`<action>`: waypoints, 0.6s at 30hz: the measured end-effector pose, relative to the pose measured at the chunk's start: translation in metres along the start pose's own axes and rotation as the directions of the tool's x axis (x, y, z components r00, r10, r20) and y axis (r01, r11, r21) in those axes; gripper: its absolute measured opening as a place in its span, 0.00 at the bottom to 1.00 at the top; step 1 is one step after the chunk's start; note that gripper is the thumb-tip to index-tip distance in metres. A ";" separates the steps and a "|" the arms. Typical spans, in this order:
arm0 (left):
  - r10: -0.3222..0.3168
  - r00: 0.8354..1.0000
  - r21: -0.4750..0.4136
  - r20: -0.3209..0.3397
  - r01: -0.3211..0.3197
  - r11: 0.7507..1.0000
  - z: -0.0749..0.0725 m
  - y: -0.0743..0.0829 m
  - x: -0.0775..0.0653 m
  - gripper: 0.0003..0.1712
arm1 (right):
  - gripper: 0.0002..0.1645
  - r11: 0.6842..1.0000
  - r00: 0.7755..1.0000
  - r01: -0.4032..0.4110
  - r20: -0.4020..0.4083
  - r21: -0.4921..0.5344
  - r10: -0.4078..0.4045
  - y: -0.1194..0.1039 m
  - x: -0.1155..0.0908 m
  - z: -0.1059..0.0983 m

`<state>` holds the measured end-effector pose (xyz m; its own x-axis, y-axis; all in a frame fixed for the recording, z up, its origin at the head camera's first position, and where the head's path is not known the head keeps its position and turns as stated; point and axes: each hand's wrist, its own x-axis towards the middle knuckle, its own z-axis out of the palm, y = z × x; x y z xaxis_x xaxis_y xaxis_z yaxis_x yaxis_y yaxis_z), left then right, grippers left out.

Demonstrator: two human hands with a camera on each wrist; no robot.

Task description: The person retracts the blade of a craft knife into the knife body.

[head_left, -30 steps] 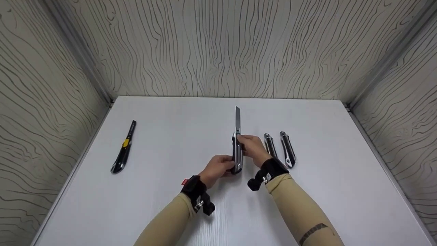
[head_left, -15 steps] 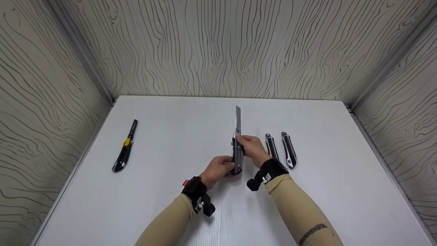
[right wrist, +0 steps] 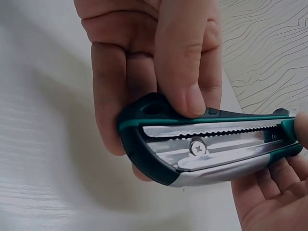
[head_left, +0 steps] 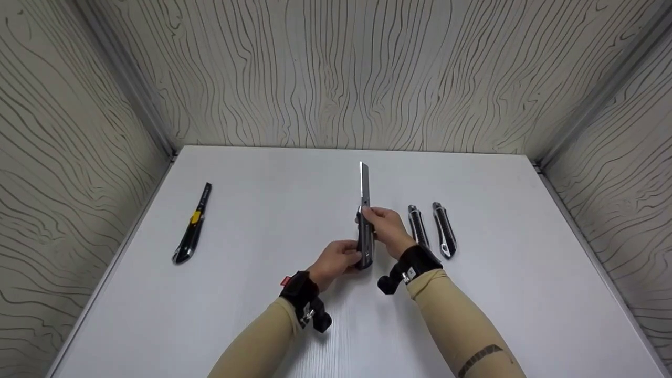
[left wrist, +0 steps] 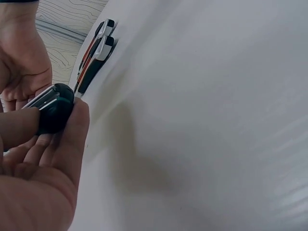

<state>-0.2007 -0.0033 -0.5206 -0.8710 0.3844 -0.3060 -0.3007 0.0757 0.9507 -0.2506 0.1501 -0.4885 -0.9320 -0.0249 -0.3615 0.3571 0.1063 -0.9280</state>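
Note:
A utility knife (head_left: 366, 239) with a green and silver handle is held over the table, its long blade (head_left: 365, 181) out and pointing away from me. My left hand (head_left: 335, 261) grips the butt end between thumb and fingers. Further up, near the blade, my right hand (head_left: 387, 226) holds the handle. The right wrist view shows the handle's toothed metal channel and screw (right wrist: 198, 148). There my right thumb (right wrist: 301, 129) lies against the green slider (right wrist: 288, 129), and my left thumb (right wrist: 183, 91) presses the handle's edge.
Two similar utility knives (head_left: 418, 226) (head_left: 445, 231) lie side by side to the right of my right hand, blades not showing. A black and yellow utility knife (head_left: 191, 226) lies at the far left. Patterned walls (head_left: 336, 73) border the white table (head_left: 273, 205).
The knife has turned slightly in my hands, and its blade tip sits a little further left. Both hands keep their grip in nearly the same place.

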 end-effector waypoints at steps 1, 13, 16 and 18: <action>0.002 1.000 -0.001 -0.004 -0.002 1.000 0.000 0.000 0.000 0.19 | 0.24 1.000 1.000 -0.002 -0.005 0.001 0.002 0.000 0.000 0.000; 0.009 1.000 0.008 -0.018 -0.009 1.000 0.003 -0.001 -0.001 0.19 | 0.21 1.000 0.997 -0.023 -0.073 -0.003 0.023 0.000 0.000 0.004; 0.013 1.000 0.009 -0.022 -0.013 1.000 0.003 -0.001 -0.001 0.19 | 0.20 1.000 0.997 -0.021 -0.078 0.004 0.021 0.000 0.000 0.005; 0.014 1.000 0.011 -0.025 -0.014 1.000 0.003 -0.001 -0.001 0.19 | 0.20 1.000 0.997 -0.022 -0.078 0.004 0.022 0.000 0.000 0.005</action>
<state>-0.1981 -0.0012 -0.5210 -0.8847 0.3622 -0.2935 -0.2842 0.0800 0.9554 -0.2503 0.1448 -0.4890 -0.9258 0.0555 -0.3740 0.3779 0.1030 -0.9201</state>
